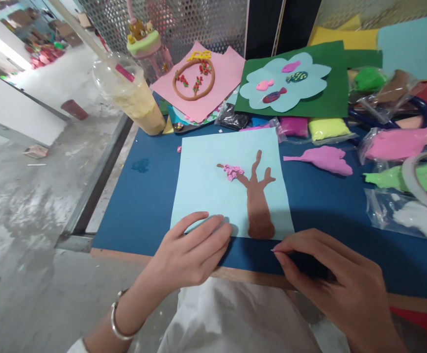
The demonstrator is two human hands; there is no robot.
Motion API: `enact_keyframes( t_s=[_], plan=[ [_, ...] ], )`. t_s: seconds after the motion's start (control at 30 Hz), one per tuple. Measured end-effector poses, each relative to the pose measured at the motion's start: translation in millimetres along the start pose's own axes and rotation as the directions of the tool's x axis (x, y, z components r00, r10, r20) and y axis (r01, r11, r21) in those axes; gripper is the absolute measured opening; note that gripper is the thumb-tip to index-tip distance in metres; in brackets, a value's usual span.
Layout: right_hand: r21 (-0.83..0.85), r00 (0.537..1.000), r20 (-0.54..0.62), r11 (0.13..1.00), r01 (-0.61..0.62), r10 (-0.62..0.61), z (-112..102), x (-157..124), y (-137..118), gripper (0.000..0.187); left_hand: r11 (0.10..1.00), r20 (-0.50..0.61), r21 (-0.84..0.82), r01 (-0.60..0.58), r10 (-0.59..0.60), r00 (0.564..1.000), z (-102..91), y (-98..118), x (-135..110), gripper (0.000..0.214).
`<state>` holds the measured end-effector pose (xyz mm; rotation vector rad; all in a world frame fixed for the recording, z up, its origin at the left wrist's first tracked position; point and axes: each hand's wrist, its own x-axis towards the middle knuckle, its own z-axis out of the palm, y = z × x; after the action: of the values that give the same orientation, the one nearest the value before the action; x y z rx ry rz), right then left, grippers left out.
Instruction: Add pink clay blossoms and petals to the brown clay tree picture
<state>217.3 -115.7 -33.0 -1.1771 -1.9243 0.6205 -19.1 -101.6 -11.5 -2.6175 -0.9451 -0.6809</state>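
A light blue sheet lies on the dark blue table mat. On it is a brown clay tree with a small cluster of pink clay blossoms on its left branch. My left hand rests flat, fingers stretched out, on the sheet's near left corner. My right hand sits just below the sheet's near right corner, fingertips pressed together in a pinch on something tiny that I cannot make out.
A lump of pink clay lies right of the sheet. Bags of coloured clay and a tape roll crowd the right. A lidded drink cup, a pink card with a wreath and a green card with fish stand behind.
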Motion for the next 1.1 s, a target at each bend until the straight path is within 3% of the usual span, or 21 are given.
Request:
enact_keyframes(
  t_s=[0.3,0.63,0.77,0.83,0.93,1.03,1.1],
  plan=[
    [-0.012,1.0,-0.001,1.0,0.019,-0.019,-0.9,1.1,-0.3,0.016,0.994,-0.031,-0.015,0.104,-0.105,0.994,-0.9,-1.2,-7.8,0.011],
    [-0.092,0.999,-0.037,0.996,0.018,-0.021,1.6,2.1,-0.2,0.012,0.993,-0.005,-0.044,0.106,-0.107,0.994,3.5,2.0,-16.6,0.015],
    [-0.096,0.996,-0.084,0.995,0.003,-0.012,4.5,-0.2,-4.3,0.01,0.998,-0.097,-0.039,0.052,-0.055,0.994,2.4,4.9,-17.7,0.016],
    [-0.047,0.996,-0.089,0.998,-0.031,0.026,9.6,-4.4,-11.4,0.009,0.987,-0.174,-0.123,0.098,-0.119,0.977,1.3,12.7,-19.0,0.015],
    [0.117,0.992,-0.055,0.987,-0.106,0.113,20.8,-14.1,-26.5,0.009,0.881,-0.201,-0.419,0.222,-0.328,0.923,-0.3,30.2,-20.4,0.017],
    [0.265,0.982,-0.035,0.949,-0.171,0.186,30.1,-24.5,-39.5,0.009,0.653,-0.084,-0.7,0.289,-0.478,0.874,-1.2,47.3,-22.3,0.027],
    [0.302,0.977,-0.018,0.933,-0.196,0.211,33.4,-30.4,-44.0,0.009,0.551,-0.051,-0.781,0.294,-0.525,0.849,-1.3,55.9,-25.2,0.024]
  ],
)
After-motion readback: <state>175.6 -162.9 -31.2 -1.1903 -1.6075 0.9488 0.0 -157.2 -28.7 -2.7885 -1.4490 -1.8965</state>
